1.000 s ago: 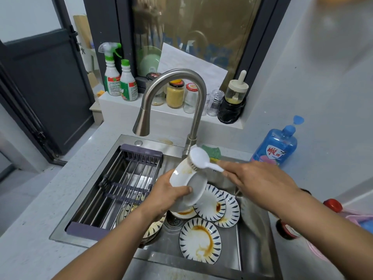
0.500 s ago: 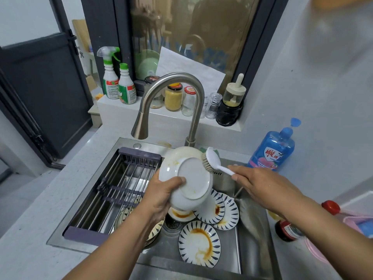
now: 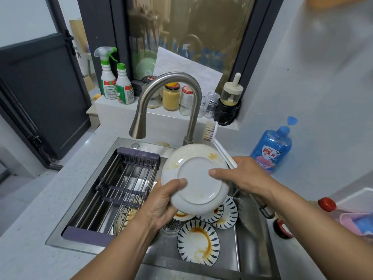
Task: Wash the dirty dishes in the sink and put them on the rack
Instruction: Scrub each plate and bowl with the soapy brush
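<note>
While the stained round white ceramic plate [image 3: 195,178] hangs tilted over the stainless steel sink [image 3: 250,245], the left hand [image 3: 161,207] fingers clasp its lower rim; the right hand [image 3: 246,176] grasps a white plastic bristle brush [image 3: 214,136], thumb on the plate.

From the held white plate [image 3: 198,178], the rack [image 3: 139,157] at 9 o'clock lies open from above, the faucet [image 3: 138,126] arches close at 12 o'clock, and striped plates [image 3: 198,242] crowd the sink [image 3: 250,243] floor at 6 o'clock.
</note>
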